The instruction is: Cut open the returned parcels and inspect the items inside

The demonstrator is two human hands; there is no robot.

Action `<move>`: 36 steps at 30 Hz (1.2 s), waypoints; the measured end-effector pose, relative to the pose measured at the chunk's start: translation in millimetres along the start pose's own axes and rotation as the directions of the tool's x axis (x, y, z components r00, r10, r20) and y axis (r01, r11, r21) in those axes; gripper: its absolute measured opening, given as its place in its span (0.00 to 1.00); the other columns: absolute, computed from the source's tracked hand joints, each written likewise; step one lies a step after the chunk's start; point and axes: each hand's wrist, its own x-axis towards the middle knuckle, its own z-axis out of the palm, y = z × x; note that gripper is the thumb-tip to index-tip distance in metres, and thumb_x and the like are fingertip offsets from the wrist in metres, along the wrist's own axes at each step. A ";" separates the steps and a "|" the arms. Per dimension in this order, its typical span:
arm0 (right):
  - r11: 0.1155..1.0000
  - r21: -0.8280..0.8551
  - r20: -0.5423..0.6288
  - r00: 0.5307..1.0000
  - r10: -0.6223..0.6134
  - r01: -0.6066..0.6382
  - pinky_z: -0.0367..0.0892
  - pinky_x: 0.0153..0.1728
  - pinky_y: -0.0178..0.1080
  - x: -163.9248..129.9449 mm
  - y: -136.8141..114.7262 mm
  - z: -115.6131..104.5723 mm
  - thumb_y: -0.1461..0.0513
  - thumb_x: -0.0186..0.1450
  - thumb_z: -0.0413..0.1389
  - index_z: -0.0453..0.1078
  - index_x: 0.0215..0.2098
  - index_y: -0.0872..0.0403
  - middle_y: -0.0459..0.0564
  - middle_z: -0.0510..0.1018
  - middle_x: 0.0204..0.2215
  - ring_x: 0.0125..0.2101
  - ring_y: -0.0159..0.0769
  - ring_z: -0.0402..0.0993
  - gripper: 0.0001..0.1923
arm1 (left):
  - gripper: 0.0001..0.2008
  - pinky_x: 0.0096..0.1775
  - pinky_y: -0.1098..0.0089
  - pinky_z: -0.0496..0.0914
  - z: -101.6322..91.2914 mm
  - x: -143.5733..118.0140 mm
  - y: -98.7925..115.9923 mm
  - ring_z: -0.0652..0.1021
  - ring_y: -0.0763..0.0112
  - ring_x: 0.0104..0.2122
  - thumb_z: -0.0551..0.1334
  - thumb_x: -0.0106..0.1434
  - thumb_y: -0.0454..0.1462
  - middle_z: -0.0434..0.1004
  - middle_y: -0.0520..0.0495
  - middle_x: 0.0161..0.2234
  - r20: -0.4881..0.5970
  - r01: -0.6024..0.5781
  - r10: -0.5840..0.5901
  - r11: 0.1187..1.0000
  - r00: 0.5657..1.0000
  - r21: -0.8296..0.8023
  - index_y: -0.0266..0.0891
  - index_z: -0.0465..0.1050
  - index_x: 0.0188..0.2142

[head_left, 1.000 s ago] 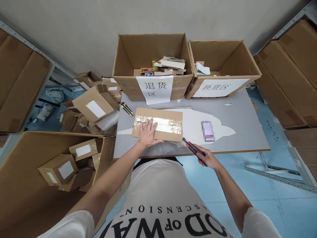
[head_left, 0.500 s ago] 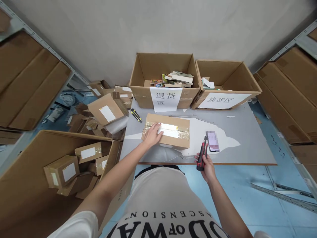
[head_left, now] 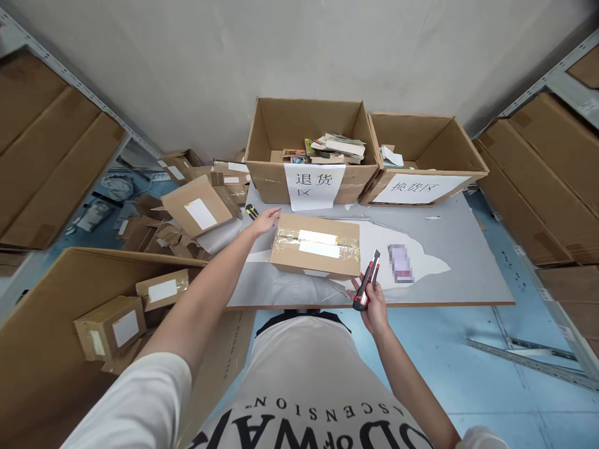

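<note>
A taped cardboard box (head_left: 316, 260) with white labels lies on the grey table before me. My left hand (head_left: 266, 222) is at its far left corner, fingers stretched to the right and grasping nothing that I can see; whether they touch the box I cannot tell. Partly hidden behind that hand is a yellow and black utility knife (head_left: 251, 211). My right hand (head_left: 374, 305) holds a red and black utility knife (head_left: 367, 284) near the box's right front corner, its blade end pointing up and away from me. A blurred-out phone (head_left: 401, 263) lies to the right of it.
Two open cartons with paper signs, the left one (head_left: 266, 181) holding books and the right one (head_left: 425, 187) some papers, stand along the table's back. A large carton (head_left: 42, 299) of parcels is at my left. Discarded boxes (head_left: 196, 209) pile up beyond it.
My left hand has left the top of the box and moved to its far left corner, by the yellow knife. My right hand has shifted left with the red and black utility knife, closer to the box.
</note>
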 end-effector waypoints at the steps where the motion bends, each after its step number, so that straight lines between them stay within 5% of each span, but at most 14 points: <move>1: 1.000 -0.003 -0.006 1.000 -0.005 0.005 0.73 0.45 0.52 -0.8 1.1 0.1 0.51 0.55 0.64 0.66 0.45 0.43 0.44 0.66 0.58 0.54 0.46 0.69 0.22 | 0.21 0.43 0.60 0.72 0.7 3.5 -2.6 0.77 0.63 0.42 0.57 0.63 0.45 0.77 0.40 0.45 0.045 0.053 -0.051 0.997 0.998 -0.049 0.38 0.69 0.52; 10: 0.981 -0.168 -0.039 0.993 -0.108 0.100 0.74 0.44 0.46 10.6 -0.1 -0.8 0.48 0.54 0.63 0.66 0.43 0.45 0.46 0.73 0.51 0.50 0.41 0.73 0.22 | 0.19 0.42 0.63 0.73 4.1 -8.7 -3.0 0.78 0.68 0.39 0.63 0.60 0.45 0.79 0.44 0.39 0.167 0.237 -0.194 0.924 0.967 -0.300 0.39 0.73 0.47; 19: 0.960 -0.224 0.034 0.986 -0.165 0.168 0.74 0.42 0.41 84.0 -67.8 11.8 0.51 0.48 0.68 0.66 0.40 0.47 0.45 0.75 0.45 0.44 0.37 0.76 0.25 | 0.28 0.49 0.60 0.71 3.0 -88.6 -16.4 0.79 0.65 0.40 0.72 0.44 0.50 0.81 0.46 0.39 0.121 0.245 -0.213 0.849 0.970 -0.468 0.38 0.78 0.43; 27: 0.900 -0.372 0.189 0.967 -0.168 0.229 0.71 0.30 0.35 165.7 -83.5 64.2 0.51 0.51 0.66 0.64 0.35 0.50 0.40 0.74 0.28 0.26 0.27 0.70 0.21 | 0.34 0.49 0.57 0.73 49.2 -183.1 -41.5 0.79 0.57 0.44 0.72 0.42 0.53 0.80 0.42 0.43 -0.100 0.192 -0.290 0.817 0.952 -0.544 0.35 0.77 0.45; 36: 0.804 -0.534 0.312 0.945 -0.100 0.262 0.61 0.23 0.32 213.1 -75.2 119.8 0.52 0.54 0.63 0.64 0.36 0.51 0.40 0.70 0.24 0.22 0.27 0.65 0.19 | 0.30 0.51 0.54 0.72 101.0 -228.0 -42.5 0.78 0.55 0.47 0.71 0.46 0.51 0.80 0.41 0.43 -0.119 0.233 -0.387 0.743 0.914 -0.627 0.36 0.76 0.46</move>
